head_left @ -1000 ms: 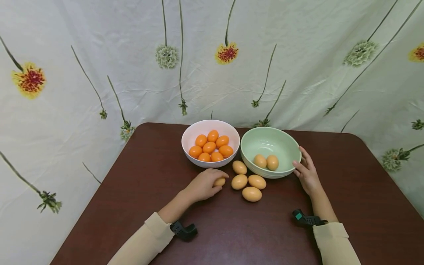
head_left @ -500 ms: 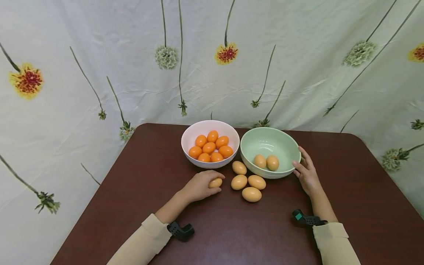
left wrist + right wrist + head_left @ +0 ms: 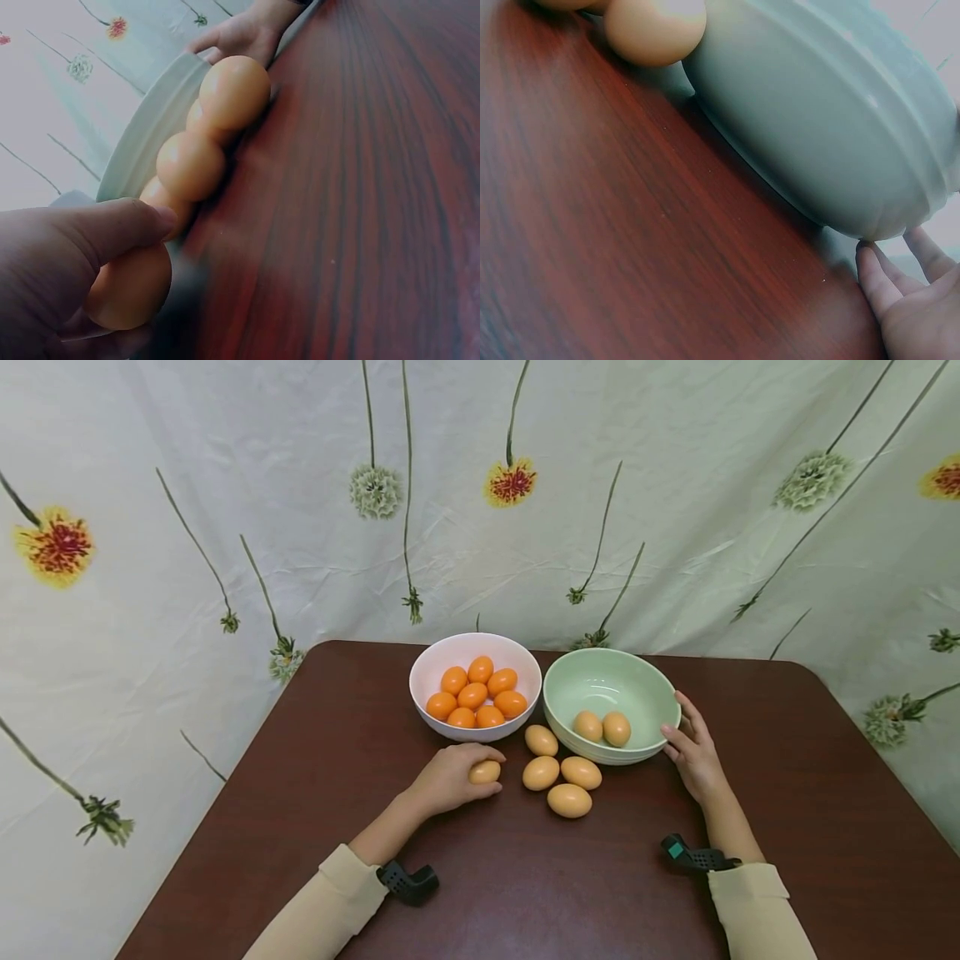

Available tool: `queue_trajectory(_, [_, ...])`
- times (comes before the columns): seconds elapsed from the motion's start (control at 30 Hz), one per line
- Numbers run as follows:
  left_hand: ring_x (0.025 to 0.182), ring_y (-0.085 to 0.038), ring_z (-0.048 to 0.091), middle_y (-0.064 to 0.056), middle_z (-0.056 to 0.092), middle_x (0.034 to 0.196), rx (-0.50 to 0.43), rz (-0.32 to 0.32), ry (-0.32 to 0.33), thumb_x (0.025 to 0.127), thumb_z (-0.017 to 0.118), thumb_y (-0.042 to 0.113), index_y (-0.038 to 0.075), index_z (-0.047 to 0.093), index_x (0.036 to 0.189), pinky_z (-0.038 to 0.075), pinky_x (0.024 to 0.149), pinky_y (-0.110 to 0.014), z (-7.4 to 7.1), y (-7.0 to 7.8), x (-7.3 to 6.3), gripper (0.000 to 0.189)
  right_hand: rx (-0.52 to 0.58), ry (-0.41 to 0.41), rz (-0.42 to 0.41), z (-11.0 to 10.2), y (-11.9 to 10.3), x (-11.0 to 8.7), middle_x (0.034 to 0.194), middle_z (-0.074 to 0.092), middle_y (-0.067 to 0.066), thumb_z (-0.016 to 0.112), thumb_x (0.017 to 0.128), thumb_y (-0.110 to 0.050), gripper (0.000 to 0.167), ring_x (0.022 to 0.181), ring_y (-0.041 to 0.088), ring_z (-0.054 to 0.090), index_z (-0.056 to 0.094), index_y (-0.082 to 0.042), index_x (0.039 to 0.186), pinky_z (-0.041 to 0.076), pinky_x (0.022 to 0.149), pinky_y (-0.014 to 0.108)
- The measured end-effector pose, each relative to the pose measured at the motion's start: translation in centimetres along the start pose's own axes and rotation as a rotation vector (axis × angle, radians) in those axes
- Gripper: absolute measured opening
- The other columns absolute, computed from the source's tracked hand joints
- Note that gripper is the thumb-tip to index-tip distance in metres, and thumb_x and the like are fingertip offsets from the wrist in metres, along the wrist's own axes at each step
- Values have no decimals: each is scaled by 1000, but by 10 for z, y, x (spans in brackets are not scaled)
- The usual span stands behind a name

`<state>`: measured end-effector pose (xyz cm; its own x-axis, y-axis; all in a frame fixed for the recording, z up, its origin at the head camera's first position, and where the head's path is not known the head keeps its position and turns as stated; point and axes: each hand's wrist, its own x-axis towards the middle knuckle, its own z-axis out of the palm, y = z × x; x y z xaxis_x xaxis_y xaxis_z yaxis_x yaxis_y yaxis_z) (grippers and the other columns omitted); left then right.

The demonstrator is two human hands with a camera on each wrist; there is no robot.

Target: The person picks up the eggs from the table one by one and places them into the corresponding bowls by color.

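My left hand [image 3: 450, 778] pinches a brown egg [image 3: 485, 772] between thumb and fingers, low at the table. In the left wrist view the thumb lies over that egg [image 3: 135, 289]. To its right, several other brown eggs [image 3: 570, 801] lie on the table in front of a green bowl [image 3: 596, 672]. Inside this bowl are two brown eggs [image 3: 617, 728]. My right hand [image 3: 697, 756] holds the bowl's right side, thumb at the rim and fingers along the outer wall. The right wrist view shows fingertips touching the bowl's outside [image 3: 810, 127].
A pale pink bowl [image 3: 442, 662] with several orange eggs [image 3: 472, 695] stands left of the green one, nearly touching it. Both bowls are near the far edge of the dark brown table [image 3: 495, 893]. A flowered cloth [image 3: 450, 552] hangs behind.
My left hand has shifted slightly left with the egg, and more of that egg shows between the fingers. The right hand and both bowls stay in place.
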<state>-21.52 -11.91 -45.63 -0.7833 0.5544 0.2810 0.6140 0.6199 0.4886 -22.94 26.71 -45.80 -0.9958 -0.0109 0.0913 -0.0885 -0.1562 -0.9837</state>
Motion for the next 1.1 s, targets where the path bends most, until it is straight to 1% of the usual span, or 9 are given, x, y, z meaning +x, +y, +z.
queue_trajectory(0.17, [89,-12,60,3,69,104,-10,14,13,81,79,27,13,71,110,49,82,-31,-2,4,3,33,4,5,8,0,0,0,141,26,3,53,100,-12,65,118,13,43,22,-22,156,47,86,18])
queue_trajectory(0.37, [90,-12,60,2,69,103,-28,43,17,81,79,28,11,72,108,49,83,-32,-7,16,10,33,-1,4,11,0,-1,0,144,24,6,52,100,-13,65,119,14,42,21,-23,156,46,86,18])
queue_trajectory(0.57, [90,-11,61,4,70,103,-33,103,13,81,79,27,10,72,108,48,83,-29,-9,26,24,33,-5,10,14,-1,0,1,149,19,12,52,100,-13,65,120,14,41,21,-22,157,47,85,19])
queue_trajectory(0.7, [86,-11,60,3,69,99,-40,141,6,81,79,26,10,71,108,48,79,-27,-9,32,33,32,-7,11,14,-1,0,2,151,17,14,53,100,-13,66,120,13,42,21,-22,157,47,86,19])
queue_trajectory(0.87, [80,-10,56,5,67,96,-69,143,-19,82,77,28,12,71,109,47,74,-24,-11,42,44,32,-4,13,13,-2,0,1,149,19,12,55,99,-13,66,118,12,43,23,-23,156,47,85,19])
queue_trajectory(0.93, [80,-9,57,6,67,97,-82,139,-29,83,77,28,13,71,110,47,75,-23,-12,46,48,32,-5,10,11,-3,0,1,150,19,13,54,100,-13,66,118,11,44,22,-23,156,47,85,19])
queue_trajectory(1.1, [83,-9,57,4,68,101,-68,154,-59,86,75,30,11,71,112,47,75,-24,-12,53,60,33,-3,7,18,-2,0,1,153,14,17,53,100,-13,66,118,12,44,20,-22,157,47,85,18])
